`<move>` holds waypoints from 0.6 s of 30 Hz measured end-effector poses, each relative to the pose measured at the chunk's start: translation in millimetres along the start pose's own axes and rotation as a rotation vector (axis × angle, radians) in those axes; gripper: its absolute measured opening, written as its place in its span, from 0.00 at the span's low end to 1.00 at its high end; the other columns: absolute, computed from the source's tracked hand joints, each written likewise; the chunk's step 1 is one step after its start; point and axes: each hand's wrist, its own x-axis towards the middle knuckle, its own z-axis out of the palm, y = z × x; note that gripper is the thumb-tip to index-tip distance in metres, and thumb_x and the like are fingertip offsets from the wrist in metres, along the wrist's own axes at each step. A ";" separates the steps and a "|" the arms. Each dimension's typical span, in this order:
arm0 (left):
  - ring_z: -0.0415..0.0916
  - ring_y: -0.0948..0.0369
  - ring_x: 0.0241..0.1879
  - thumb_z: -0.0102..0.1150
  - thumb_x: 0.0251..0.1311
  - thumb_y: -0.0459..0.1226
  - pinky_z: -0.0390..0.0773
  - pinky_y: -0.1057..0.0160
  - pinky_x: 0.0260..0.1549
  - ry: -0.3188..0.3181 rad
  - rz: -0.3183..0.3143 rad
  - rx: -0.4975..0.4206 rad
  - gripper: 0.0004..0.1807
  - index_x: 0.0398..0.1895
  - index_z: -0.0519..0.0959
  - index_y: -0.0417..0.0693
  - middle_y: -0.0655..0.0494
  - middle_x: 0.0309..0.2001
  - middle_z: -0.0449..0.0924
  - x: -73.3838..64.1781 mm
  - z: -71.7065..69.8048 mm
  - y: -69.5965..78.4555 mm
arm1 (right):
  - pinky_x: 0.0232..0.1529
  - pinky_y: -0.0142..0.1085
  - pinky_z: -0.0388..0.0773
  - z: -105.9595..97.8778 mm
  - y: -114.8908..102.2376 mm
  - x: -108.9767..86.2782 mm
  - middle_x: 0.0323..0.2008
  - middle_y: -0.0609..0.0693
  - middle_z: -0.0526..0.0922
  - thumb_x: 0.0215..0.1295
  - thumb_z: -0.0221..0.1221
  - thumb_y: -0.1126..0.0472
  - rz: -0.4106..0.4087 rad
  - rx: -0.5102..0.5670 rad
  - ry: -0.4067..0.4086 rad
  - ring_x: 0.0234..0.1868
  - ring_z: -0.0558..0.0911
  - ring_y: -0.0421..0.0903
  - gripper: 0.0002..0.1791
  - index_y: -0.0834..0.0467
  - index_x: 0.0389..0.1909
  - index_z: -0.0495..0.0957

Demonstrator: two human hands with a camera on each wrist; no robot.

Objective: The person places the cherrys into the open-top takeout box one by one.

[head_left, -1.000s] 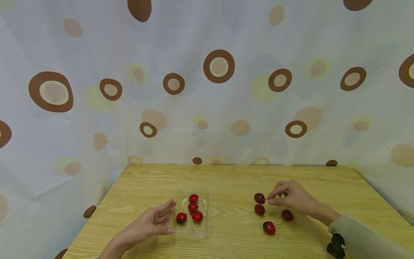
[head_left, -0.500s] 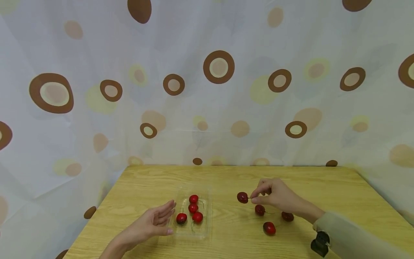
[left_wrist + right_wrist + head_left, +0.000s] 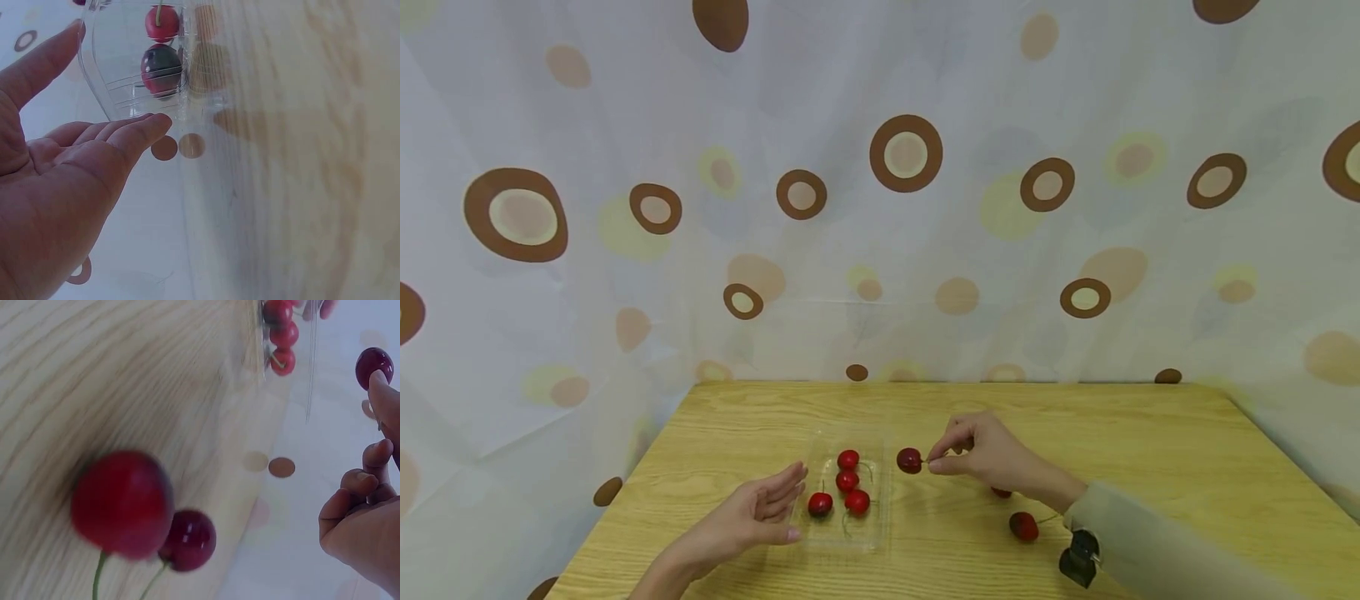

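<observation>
A dark red cherry (image 3: 909,460) hangs from the right hand (image 3: 988,450), whose thumb and fingertips pinch its stem just right of a clear plastic tray (image 3: 886,500). Several bright red cherries (image 3: 857,502) lie inside that tray, stems showing. At the tray's left side the left hand (image 3: 752,517) rests with relaxed, spread fingers, holding nothing. Its fingers (image 3: 140,132) sit right at the tray's wall in the left wrist view. In the right wrist view, the pinched cherry (image 3: 375,367) appears past the thumb.
A red cherry (image 3: 1024,527) lies on the wooden table (image 3: 940,567) below the right forearm. Another cherry (image 3: 1002,492) is mostly hidden behind the right hand. A patterned curtain (image 3: 880,250) hangs behind the table and along both sides.
The right hand has lifted a dark cherry from the group at right and carried it left, close to the tray. The left hand and the tray have stayed in place.
</observation>
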 end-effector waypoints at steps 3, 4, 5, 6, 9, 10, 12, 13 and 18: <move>0.39 0.46 0.71 0.58 0.64 0.33 0.60 0.62 0.62 -0.001 0.001 -0.004 0.46 0.75 0.37 0.39 0.42 0.74 0.35 -0.3 -0.3 0.4 | 0.24 0.32 0.64 11.7 -3.8 5.6 0.25 0.49 0.77 0.55 0.68 0.60 -0.036 0.019 -0.003 0.22 0.64 0.42 0.05 0.55 0.33 0.88; 0.39 0.46 0.71 0.58 0.64 0.33 0.60 0.62 0.62 -0.001 0.002 -0.001 0.47 0.75 0.37 0.39 0.42 0.74 0.35 -0.2 -0.3 0.5 | 0.24 0.32 0.64 15.6 -7.4 7.0 0.25 0.50 0.77 0.56 0.68 0.62 -0.045 0.026 -0.003 0.22 0.64 0.43 0.05 0.57 0.33 0.88; 0.39 0.46 0.71 0.58 0.64 0.33 0.60 0.62 0.62 -0.002 0.002 -0.002 0.46 0.75 0.37 0.39 0.42 0.74 0.35 -0.2 -0.3 0.6 | 0.25 0.32 0.64 19.0 -12.2 8.2 0.25 0.50 0.77 0.56 0.68 0.63 -0.044 0.029 -0.004 0.22 0.64 0.42 0.04 0.58 0.32 0.88; 0.39 0.45 0.71 0.58 0.64 0.33 0.60 0.61 0.62 -0.002 0.003 -0.001 0.46 0.75 0.37 0.39 0.42 0.74 0.35 -0.2 -0.3 0.8 | 0.25 0.32 0.64 22.4 -16.8 9.4 0.25 0.51 0.77 0.56 0.68 0.64 -0.042 0.035 -0.006 0.22 0.64 0.42 0.04 0.59 0.32 0.88; 0.39 0.45 0.71 0.58 0.64 0.33 0.59 0.60 0.62 -0.001 0.003 0.006 0.46 0.75 0.37 0.39 0.42 0.74 0.36 0.0 0.1 1.0 | 0.25 0.31 0.65 31.7 -33.0 12.1 0.25 0.52 0.77 0.56 0.67 0.66 0.002 0.056 -0.015 0.22 0.65 0.42 0.03 0.60 0.31 0.88; 0.39 0.45 0.71 0.58 0.64 0.33 0.59 0.60 0.62 0.000 0.003 0.009 0.46 0.75 0.37 0.39 0.41 0.74 0.36 0.0 0.3 0.9 | 0.26 0.31 0.65 34.7 -36.8 13.5 0.25 0.53 0.77 0.56 0.67 0.66 0.008 0.059 -0.019 0.22 0.65 0.42 0.03 0.60 0.31 0.87; 0.39 0.45 0.71 0.58 0.64 0.33 0.59 0.59 0.63 -0.001 0.004 0.009 0.46 0.75 0.37 0.38 0.41 0.74 0.36 0.0 0.6 0.9 | 0.25 0.30 0.64 41.3 -39.9 16.8 0.25 0.53 0.76 0.56 0.67 0.66 0.021 0.073 -0.028 0.22 0.64 0.43 0.03 0.61 0.32 0.87; 0.39 0.45 0.71 0.58 0.64 0.33 0.59 0.59 0.63 -0.002 0.004 0.011 0.46 0.75 0.37 0.38 0.41 0.74 0.36 0.0 0.8 0.9 | 0.25 0.30 0.63 44.9 -39.9 18.7 0.25 0.53 0.76 0.56 0.67 0.66 0.023 0.079 -0.031 0.22 0.64 0.43 0.03 0.61 0.32 0.87; 0.40 0.45 0.71 0.58 0.63 0.32 0.57 0.57 0.63 -0.001 0.019 0.024 0.47 0.75 0.37 0.38 0.41 0.74 0.36 0.3 0.9 1.9 | 0.24 0.31 0.62 64.2 -27.4 33.7 0.24 0.50 0.75 0.55 0.69 0.61 0.021 0.078 -0.034 0.22 0.63 0.43 0.03 0.55 0.30 0.88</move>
